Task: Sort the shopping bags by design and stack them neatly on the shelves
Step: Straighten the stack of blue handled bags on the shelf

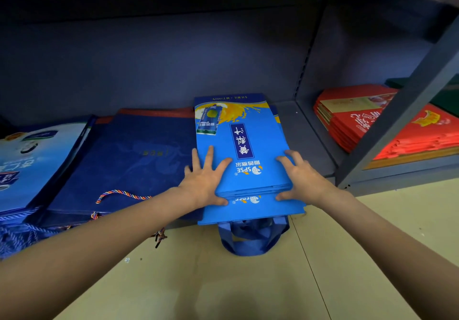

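the stack of bright blue bags [242, 146] lies flat on the bottom shelf [308, 131], its handles [253, 235] hanging over the front edge. the left hand [205, 178] and right hand [301, 178] form the grip, fingers spread on top, thumbs at the stack's near edge. left of the grip lie dark navy bags [129, 161]; right of it, red bags [367, 126].

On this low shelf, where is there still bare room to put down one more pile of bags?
Bare shelf shows only between the bright blue bags and the upright divider, a narrow strip. Left of it is crowded: the dark blue bags and the white-and-blue bags lie edge to edge. The next bay holds red bags.
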